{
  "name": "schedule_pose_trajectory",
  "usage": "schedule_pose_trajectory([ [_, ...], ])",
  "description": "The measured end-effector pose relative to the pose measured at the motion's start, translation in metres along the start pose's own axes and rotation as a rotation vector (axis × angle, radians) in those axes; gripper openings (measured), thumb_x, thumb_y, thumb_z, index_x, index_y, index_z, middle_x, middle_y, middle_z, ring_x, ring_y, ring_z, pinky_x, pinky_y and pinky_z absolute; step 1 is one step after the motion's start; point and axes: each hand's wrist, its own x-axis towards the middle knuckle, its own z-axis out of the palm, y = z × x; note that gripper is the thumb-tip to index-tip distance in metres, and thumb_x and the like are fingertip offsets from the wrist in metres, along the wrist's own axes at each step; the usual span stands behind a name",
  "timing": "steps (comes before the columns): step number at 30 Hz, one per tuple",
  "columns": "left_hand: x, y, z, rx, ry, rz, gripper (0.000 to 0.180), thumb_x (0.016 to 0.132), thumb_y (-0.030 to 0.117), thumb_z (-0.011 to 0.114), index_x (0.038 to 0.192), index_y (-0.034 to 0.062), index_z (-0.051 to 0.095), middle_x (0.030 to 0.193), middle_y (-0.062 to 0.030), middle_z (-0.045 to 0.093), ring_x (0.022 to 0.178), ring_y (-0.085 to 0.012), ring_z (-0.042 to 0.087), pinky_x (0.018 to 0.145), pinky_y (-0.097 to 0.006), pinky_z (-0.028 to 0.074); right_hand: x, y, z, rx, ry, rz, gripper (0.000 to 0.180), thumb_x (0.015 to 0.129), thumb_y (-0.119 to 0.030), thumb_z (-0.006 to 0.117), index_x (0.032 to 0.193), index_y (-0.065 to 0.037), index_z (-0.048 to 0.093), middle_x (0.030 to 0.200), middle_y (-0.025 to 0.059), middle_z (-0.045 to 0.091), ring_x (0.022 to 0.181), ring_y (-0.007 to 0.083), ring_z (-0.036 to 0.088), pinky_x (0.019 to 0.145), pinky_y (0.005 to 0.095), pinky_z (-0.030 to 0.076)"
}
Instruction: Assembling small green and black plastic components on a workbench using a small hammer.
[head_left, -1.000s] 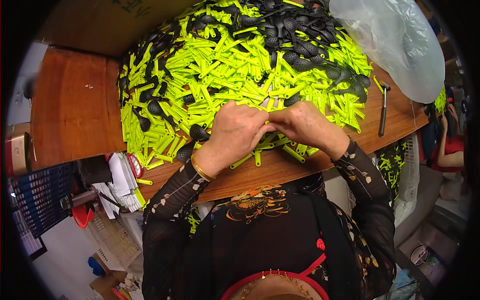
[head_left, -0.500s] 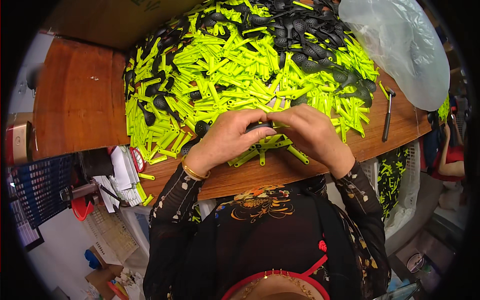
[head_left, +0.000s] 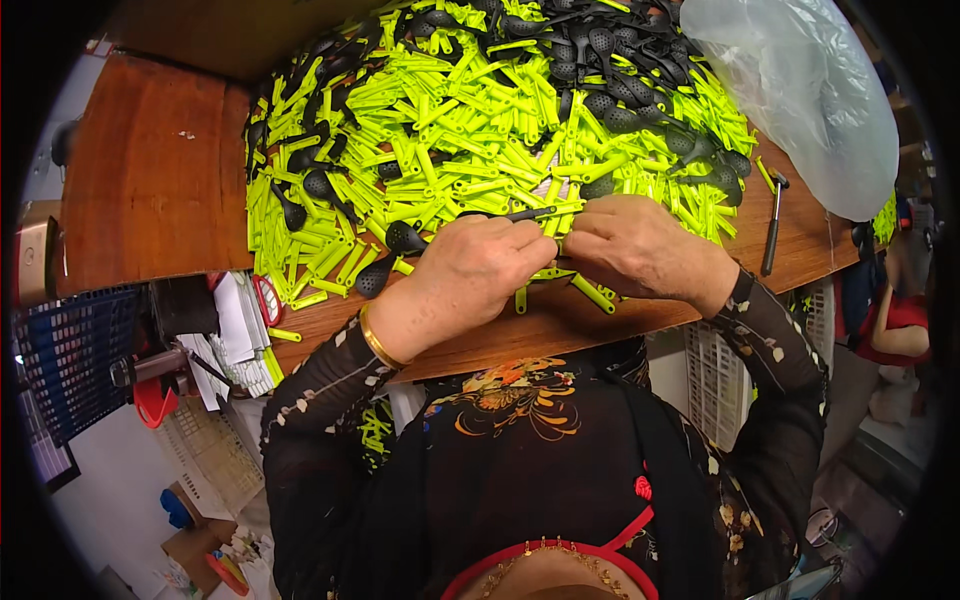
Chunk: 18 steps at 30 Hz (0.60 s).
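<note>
Both my hands meet over the near edge of a heap of lime-green plastic handles (head_left: 470, 150). My left hand (head_left: 485, 265) is closed, its fingertips pinched toward the other hand. My right hand (head_left: 645, 250) is closed too, with its fingers curled down. A sliver of something dark shows between the fingertips, but the fingers hide what it is. Just beyond them lies a black stem (head_left: 530, 213) lined up with a green handle. Black perforated spoon heads (head_left: 405, 238) lie beside my left hand, and a few green handles (head_left: 592, 293) stick out below the fingers.
More black perforated spoons (head_left: 620, 90) are piled at the far right. A hammer (head_left: 774, 222) lies on the wooden table (head_left: 160, 190) to the right, near a clear plastic bag (head_left: 800, 100). White papers (head_left: 240, 330) and a blue basket (head_left: 85, 360) are at the left.
My hands have come down and closed, with the fingertips brought together. My elbows have spread outward. The black piece seen in my left hand earlier is now mostly hidden.
</note>
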Motion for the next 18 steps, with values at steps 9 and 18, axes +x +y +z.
schedule_pose_trajectory([
  [9, -0.004, -0.016, 0.021, -0.166, 0.018, -0.146, 0.006, 0.099, 0.013, 0.066, 0.099, 0.0062, 0.065, 0.09, -0.0133, 0.066, 0.086, -0.0349, 0.07, 0.071, -0.047, 0.056, -0.004, 0.003, 0.028, -0.033, 0.04, 0.148, 0.02, 0.09, -0.02, 0.077, 0.088, -0.008, 0.061, 0.078, 0.0078, 0.061, 0.076, 0.0284, 0.067, 0.067, 0.0422, 0.053],
  [18, -0.014, -0.014, 0.034, -0.63, 0.173, -0.732, 0.04, 0.109, 0.011, 0.055, 0.149, 0.0099, 0.058, 0.078, -0.0161, 0.067, 0.07, -0.0315, 0.071, 0.067, -0.044, 0.055, -0.028, 0.094, -0.007, -0.285, 0.232, 0.658, 0.018, 0.092, -0.022, 0.08, 0.106, -0.011, 0.077, 0.096, 0.0097, 0.074, 0.094, 0.0349, 0.071, 0.081, 0.0458, 0.057],
])
